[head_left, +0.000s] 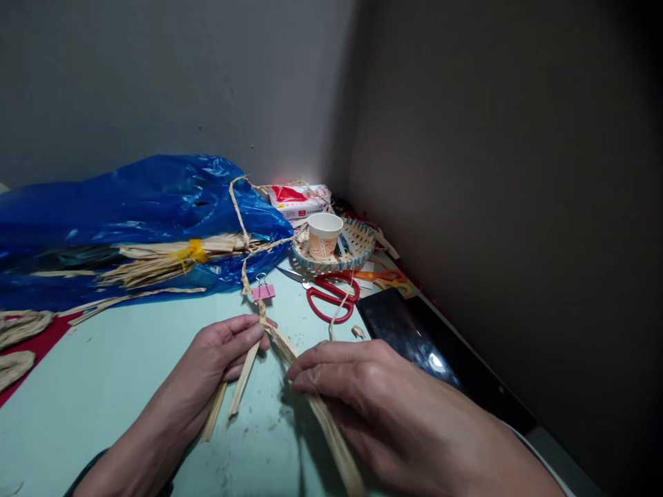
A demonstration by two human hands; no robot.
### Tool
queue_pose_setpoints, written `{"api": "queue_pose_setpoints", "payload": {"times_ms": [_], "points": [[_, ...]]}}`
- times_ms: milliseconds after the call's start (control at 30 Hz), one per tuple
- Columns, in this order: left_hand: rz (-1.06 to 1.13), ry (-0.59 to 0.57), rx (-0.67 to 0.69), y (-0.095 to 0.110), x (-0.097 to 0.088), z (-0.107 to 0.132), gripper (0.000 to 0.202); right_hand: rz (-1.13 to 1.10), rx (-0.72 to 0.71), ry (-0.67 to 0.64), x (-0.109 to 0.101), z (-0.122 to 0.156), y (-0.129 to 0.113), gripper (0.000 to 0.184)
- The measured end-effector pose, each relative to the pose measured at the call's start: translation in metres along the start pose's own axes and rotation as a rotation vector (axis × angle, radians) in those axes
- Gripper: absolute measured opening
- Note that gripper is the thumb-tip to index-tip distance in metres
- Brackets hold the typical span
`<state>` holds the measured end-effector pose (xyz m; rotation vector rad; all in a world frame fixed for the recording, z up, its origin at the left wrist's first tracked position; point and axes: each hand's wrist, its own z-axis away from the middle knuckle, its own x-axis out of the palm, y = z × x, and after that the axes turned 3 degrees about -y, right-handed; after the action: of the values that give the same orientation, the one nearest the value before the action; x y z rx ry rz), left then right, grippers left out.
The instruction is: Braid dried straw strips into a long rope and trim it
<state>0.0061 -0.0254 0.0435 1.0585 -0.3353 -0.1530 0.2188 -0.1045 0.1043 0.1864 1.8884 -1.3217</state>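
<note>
A braid of pale dried straw [245, 276] runs across the table toward me, with a pink binder clip [263, 292] beside it. Its near end is pinched between the thumb and fingers of my left hand [231, 348]. Two loose strands [243, 379] hang down below those fingers. My right hand [357, 386] is closed on a longer, wider straw strand [331, 431] that leads from the braid toward the lower right. Part of that strand is hidden by my right fingers.
Red-handled scissors [331, 298] lie behind my right hand. A black phone [404, 331] rests at the right. Farther back stand a paper cup [324, 238] in a woven basket [362, 241] and a blue plastic bag [129, 200] under a tied straw bundle [170, 259]. A wall borders the right side.
</note>
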Motion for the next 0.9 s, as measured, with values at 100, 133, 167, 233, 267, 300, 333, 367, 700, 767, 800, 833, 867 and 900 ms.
{"api": "queue_pose_setpoints", "payload": {"times_ms": [100, 133, 167, 233, 267, 300, 333, 367, 700, 767, 800, 833, 867, 900], "points": [[-0.04, 0.019, -0.008, -0.002, -0.001, -0.002, 0.031, -0.007, 0.057, -0.02, 0.003, 0.001, -0.002, 0.033], [-0.058, 0.018, -0.004, -0.002, -0.002, -0.002, 0.031, -0.007, 0.071, -0.027, 0.005, 0.002, -0.002, 0.034], [-0.078, 0.017, 0.006, -0.003, -0.003, -0.002, 0.031, -0.008, 0.079, -0.035, 0.006, 0.003, -0.002, 0.036], [-0.12, 0.025, 0.032, -0.004, -0.005, -0.003, 0.03, -0.012, 0.084, -0.061, 0.006, 0.004, -0.002, 0.04], [-0.133, 0.034, 0.045, -0.004, -0.005, -0.004, 0.03, -0.011, 0.089, -0.09, 0.006, 0.005, -0.002, 0.044], [-0.143, 0.045, 0.054, -0.005, -0.005, -0.004, 0.03, -0.011, 0.089, -0.125, 0.004, 0.005, -0.001, 0.049], [-0.15, 0.057, 0.059, -0.005, -0.006, -0.004, 0.03, -0.015, 0.08, -0.157, 0.002, 0.005, 0.001, 0.053], [-0.151, 0.067, 0.063, -0.006, -0.005, -0.005, 0.03, -0.022, 0.066, -0.177, -0.001, 0.005, 0.002, 0.057], [-0.096, 0.036, 0.121, -0.008, -0.005, -0.007, 0.026, -0.023, 0.219, 0.115, 0.023, -0.034, 0.022, 0.035], [-0.081, 0.022, 0.135, -0.007, -0.004, -0.007, 0.023, -0.082, 0.22, 0.125, 0.038, -0.047, 0.025, 0.036], [-0.076, 0.015, 0.141, -0.007, -0.004, -0.007, 0.022, -0.132, 0.207, 0.132, 0.045, -0.053, 0.027, 0.034], [-0.073, 0.009, 0.145, -0.007, -0.003, -0.008, 0.021, -0.181, 0.203, 0.127, 0.05, -0.059, 0.028, 0.031], [-0.071, 0.002, 0.146, -0.007, -0.003, -0.008, 0.02, -0.213, 0.208, 0.121, 0.054, -0.064, 0.029, 0.029], [-0.072, -0.003, 0.146, -0.007, -0.002, -0.008, 0.02, -0.222, 0.214, 0.113, 0.057, -0.068, 0.031, 0.026]]}}
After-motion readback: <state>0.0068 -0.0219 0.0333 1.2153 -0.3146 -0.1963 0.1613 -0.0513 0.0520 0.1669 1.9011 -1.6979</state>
